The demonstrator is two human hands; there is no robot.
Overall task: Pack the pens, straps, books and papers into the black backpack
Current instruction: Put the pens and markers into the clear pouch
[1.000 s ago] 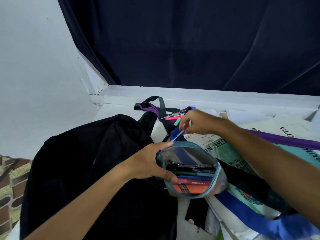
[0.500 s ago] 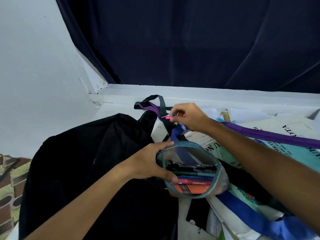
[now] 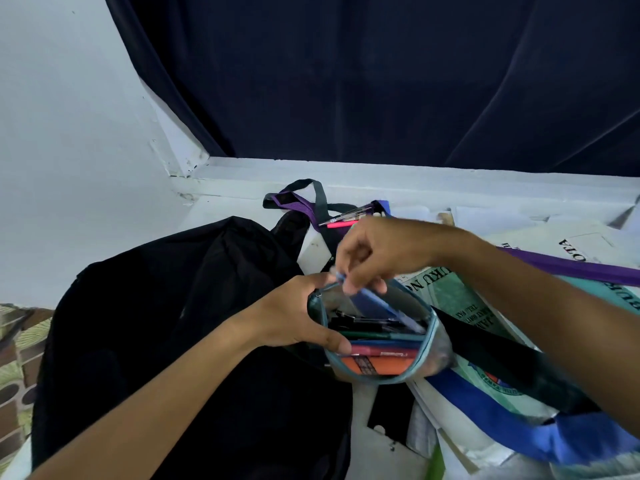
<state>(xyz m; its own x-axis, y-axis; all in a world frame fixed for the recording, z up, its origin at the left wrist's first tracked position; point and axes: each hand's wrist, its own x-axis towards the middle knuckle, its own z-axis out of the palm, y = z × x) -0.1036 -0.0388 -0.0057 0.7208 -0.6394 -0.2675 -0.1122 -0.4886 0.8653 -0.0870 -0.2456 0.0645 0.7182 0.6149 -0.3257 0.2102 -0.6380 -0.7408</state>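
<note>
Head view: right hand pinches slim blue pen over clear pouch.

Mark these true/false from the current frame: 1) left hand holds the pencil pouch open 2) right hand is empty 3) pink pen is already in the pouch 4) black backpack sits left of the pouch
1) True: the left hand grips the rim of the pencil pouch.
2) False: the right hand pinches a blue pen, angled down into the pouch.
3) False: the pink pen lies beyond the hands, near the purple strap.
4) True: the black backpack is left of the pouch.
</note>
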